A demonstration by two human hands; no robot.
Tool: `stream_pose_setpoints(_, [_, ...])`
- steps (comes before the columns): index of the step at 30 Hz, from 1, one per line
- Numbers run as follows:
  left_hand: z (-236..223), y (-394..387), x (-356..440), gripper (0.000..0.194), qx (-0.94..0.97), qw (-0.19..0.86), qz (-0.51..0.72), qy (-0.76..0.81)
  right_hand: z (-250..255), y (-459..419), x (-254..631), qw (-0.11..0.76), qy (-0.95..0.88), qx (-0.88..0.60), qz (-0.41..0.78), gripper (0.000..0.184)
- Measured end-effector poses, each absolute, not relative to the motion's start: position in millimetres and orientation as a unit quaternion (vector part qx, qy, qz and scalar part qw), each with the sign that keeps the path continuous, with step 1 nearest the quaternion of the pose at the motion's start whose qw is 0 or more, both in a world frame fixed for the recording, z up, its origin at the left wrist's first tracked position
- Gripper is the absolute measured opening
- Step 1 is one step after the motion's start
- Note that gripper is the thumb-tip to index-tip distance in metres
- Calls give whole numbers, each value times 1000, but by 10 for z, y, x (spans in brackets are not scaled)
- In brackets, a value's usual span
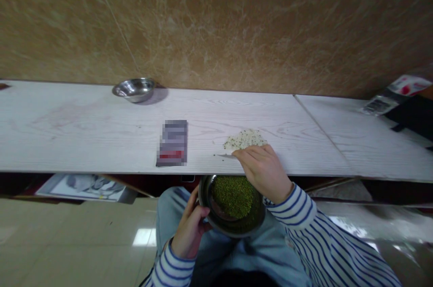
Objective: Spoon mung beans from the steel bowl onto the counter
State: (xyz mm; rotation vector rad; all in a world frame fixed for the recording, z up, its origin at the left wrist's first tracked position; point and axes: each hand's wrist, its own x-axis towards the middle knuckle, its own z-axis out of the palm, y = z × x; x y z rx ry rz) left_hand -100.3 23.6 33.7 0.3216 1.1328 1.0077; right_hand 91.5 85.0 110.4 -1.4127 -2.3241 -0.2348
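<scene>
My left hand (193, 226) is closed on the rim of a metal bowl (233, 229) at the table's front edge, over my lap. Small green beans (233, 196), like mung beans, lie in it. Over the table, my right hand (262, 167) has its fingers pinched on a thin, pale, flat piece (224, 155), perhaps paper or card; most of it is hidden by the fingers. Just beyond those fingers, a pile of white grains mixed with green beans (246, 139) is spread on the tabletop. A few loose beans lie left of the fingertips.
A second, shiny metal bowl (134, 90) stands at the back left by the wall. Nearer the front edge lies a grey, blurred-out flat object (172, 143). Packaging (379, 104) and a dark object (414, 113) are at the far right. Open shelves (86, 187) run under the tabletop.
</scene>
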Motion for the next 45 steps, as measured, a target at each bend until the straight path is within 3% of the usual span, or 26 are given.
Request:
stream_pose_setpoints(23, [311,255,-1028,69,148,712,466,505,1210,788,979,165,-858,-483,-58,24])
stream_pose_setpoints(29, [297,257,-1032,71,144,714,460,508,1188,749,1085,197,-823,-520,-114,24])
stream_pose_setpoints(39, [283,247,-1035,70,147,713,467,503,1212,777,1010,147,-826,-526,-140,22])
stream_pose_setpoints(45, [293,243,-1023,68,148,711,464,507,1230,731,1086,158,-824,-527,-139,24])
